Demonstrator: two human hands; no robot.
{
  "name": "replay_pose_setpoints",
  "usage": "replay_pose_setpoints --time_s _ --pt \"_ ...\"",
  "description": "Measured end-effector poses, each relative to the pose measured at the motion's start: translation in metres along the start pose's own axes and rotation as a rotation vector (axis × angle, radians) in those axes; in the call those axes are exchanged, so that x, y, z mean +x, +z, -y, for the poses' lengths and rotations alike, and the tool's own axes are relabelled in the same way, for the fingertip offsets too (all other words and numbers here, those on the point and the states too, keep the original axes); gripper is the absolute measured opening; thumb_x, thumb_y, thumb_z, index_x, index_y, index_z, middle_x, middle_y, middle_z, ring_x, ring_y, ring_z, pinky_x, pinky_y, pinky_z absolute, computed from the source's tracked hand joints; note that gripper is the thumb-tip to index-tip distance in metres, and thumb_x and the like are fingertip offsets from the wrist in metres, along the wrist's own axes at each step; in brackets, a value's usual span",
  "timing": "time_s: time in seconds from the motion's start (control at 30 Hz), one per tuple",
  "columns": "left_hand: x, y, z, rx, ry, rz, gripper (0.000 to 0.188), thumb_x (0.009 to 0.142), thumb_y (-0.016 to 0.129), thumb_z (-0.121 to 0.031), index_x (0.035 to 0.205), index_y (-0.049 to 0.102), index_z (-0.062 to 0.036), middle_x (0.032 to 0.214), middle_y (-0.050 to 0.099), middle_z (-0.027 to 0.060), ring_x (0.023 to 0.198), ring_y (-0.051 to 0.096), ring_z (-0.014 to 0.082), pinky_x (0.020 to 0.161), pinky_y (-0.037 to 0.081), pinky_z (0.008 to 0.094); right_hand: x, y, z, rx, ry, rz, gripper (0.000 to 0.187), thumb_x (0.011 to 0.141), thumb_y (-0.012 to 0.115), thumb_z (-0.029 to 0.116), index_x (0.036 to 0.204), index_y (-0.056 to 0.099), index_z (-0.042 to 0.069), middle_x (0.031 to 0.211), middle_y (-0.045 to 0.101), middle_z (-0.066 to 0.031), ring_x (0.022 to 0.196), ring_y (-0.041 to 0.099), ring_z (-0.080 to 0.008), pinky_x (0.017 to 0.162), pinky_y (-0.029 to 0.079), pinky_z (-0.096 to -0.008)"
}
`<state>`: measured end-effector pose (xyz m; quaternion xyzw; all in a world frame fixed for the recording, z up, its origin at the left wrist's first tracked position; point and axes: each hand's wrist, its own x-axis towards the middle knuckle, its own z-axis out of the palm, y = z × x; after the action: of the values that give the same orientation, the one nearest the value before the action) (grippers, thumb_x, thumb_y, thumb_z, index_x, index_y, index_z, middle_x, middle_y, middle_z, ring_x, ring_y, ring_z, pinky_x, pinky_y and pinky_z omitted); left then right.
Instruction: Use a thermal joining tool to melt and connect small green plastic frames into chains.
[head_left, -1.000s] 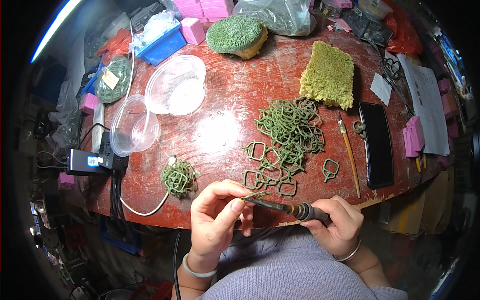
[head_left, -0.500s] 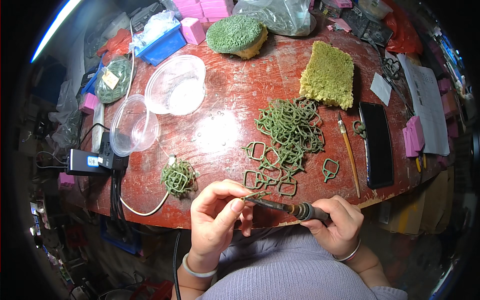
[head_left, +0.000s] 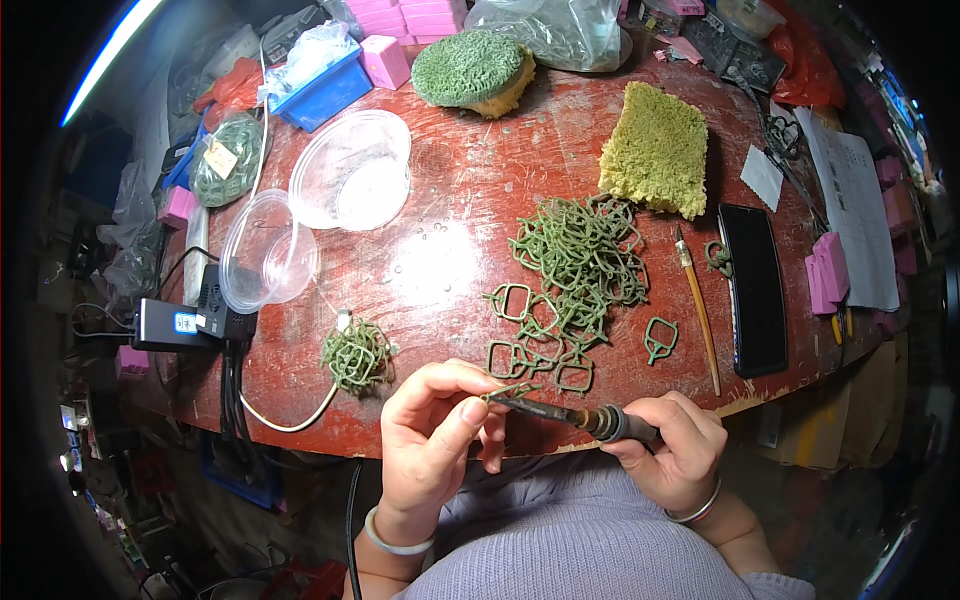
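My left hand [head_left: 432, 425] pinches a small green frame piece [head_left: 522, 388] between thumb and fingers, just over the table's front edge. In my right hand [head_left: 675, 445] is the dark handle of a soldering iron [head_left: 560, 411]. The iron lies nearly level, and its tip meets the green piece at my left fingertips; whether they touch I cannot tell. Beyond my hands lies a tangled pile of similar green frame pieces [head_left: 575, 250], several spread loosely at its near side. One single green frame [head_left: 661, 340] rests apart, right of the pile. A smaller green clump [head_left: 357, 356] sits left of my left hand.
Right of the pile lie a wooden-handled brush [head_left: 698, 310] and a black phone [head_left: 755, 290]. A yellow sponge block [head_left: 655, 148] and a round green-topped pad [head_left: 470, 70] are farther back. Clear plastic tubs [head_left: 350, 170], a blue bin [head_left: 320, 92] and cables [head_left: 232, 390] occupy the left.
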<state>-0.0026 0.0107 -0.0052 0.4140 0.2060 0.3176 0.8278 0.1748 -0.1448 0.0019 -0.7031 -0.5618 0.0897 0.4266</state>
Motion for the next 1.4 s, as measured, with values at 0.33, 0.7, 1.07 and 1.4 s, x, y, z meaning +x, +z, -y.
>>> replay_pose_setpoints --time_s 0.33,0.7,1.07,1.4 --pt "0.0004 0.0005 -0.0002 -0.001 0.006 0.002 0.015 0.095 0.058 -0.002 0.109 0.059 0.0044 0.097 0.061 0.0135 0.073 0.060 0.0151 0.049 0.052 0.0244 -0.0003 0.0001 0.0000 -0.001 -0.001 0.002 0.031 0.082 0.080 0.025 0.089 0.063 0.000 0.070 0.062 -0.0065 0.055 0.061 -0.0167 0.047 0.048 -0.0290" --pt "-0.0001 -0.0007 0.0003 -0.001 -0.001 0.000 0.015 0.095 0.058 -0.002 0.109 0.059 0.0043 0.098 0.062 0.0136 0.073 0.060 0.0148 0.049 0.052 0.0248 -0.0001 0.0006 -0.0001 0.000 0.004 -0.002 0.031 0.083 0.079 0.026 0.089 0.063 0.001 0.070 0.062 -0.0062 0.055 0.060 -0.0169 0.047 0.048 -0.0290" --pt "-0.0020 -0.0028 -0.0027 -0.049 -0.063 -0.037 0.024 0.095 0.060 -0.006 0.116 0.056 0.0041 0.099 0.064 0.0149 0.075 0.062 0.0145 0.051 0.053 0.0248 -0.0004 0.0013 -0.0002 0.015 0.012 -0.024 0.030 0.083 0.079 0.026 0.088 0.063 0.001 0.068 0.060 -0.0060 0.054 0.060 -0.0174 0.046 0.047 -0.0297" --pt "0.0008 -0.0078 -0.0023 -0.148 -0.060 0.003 0.032 0.093 0.060 -0.005 0.123 0.051 0.0044 0.100 0.062 0.0170 0.079 0.061 0.0150 0.052 0.054 0.0240 -0.0040 -0.0055 -0.0002 -0.049 0.070 -0.079 0.029 0.082 0.080 0.025 0.087 0.063 0.001 0.067 0.059 -0.0069 0.053 0.058 -0.0193 0.047 0.045 -0.0305"
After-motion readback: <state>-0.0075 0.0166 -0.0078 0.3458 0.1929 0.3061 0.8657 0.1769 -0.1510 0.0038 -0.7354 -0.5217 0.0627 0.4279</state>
